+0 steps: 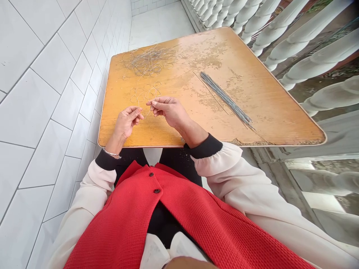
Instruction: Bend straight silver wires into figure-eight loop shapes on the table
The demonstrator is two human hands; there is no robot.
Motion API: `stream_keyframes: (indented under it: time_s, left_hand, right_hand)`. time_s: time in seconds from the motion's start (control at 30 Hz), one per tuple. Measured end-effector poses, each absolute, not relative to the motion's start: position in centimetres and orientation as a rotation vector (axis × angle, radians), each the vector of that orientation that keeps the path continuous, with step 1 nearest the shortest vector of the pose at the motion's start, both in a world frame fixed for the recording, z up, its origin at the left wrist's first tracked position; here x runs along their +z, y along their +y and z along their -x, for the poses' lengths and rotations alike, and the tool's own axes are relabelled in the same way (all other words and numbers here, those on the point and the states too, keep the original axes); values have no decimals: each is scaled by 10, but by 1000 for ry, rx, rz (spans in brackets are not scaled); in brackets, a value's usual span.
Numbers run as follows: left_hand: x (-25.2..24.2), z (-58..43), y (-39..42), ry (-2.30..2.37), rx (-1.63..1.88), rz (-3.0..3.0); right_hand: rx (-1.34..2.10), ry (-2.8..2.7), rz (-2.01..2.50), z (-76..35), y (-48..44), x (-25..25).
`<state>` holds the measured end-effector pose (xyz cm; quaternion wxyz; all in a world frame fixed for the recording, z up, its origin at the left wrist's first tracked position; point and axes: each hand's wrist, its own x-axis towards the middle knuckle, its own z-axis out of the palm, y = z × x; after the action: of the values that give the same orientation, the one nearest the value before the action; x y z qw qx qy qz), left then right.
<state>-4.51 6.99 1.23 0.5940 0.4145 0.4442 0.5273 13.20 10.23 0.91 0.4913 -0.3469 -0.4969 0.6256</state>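
"What does the table hold, seen from the head camera?"

"Wire, on a worn wooden top. Past the left hand and the right hand, toward the far edge, lies a loose tangle of bent wires, many of them curled into rings. Well to the right of the right hand is a bundle of straight wires, packed close together. A single straight wire lies beside it, on the side nearer that hand."

"And just beyond the fingertips?"

"A few wire loops. I cannot tell whether they rest on the wood or belong to what is held."

"How are the hands posed?"

"Close together over the near part of the table, fingertips turned toward each other. Each pinches between thumb and fingers, gripping a thin wire that slants across the small gap between them. The right hand is slightly farther out, its back upward. A bracelet circles the left wrist, and both sleeves end in black cuffs."
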Motion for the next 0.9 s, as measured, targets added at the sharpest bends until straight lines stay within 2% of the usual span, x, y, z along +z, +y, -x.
stream_keyframes:
  time_s: [0.27, 0.5, 0.9]
  left_hand:
    - [22, 41, 74, 1121, 1061, -1039]
    - [32, 44, 72, 1190, 1005, -1262]
    - [16, 51, 74, 1191, 1087, -1670]
  right_hand:
    - [1497, -1372, 846, -130, 102, 6]
    - [1303, -1555, 811, -130, 107, -8]
    - [1319, -1525, 846, -131, 109, -7]
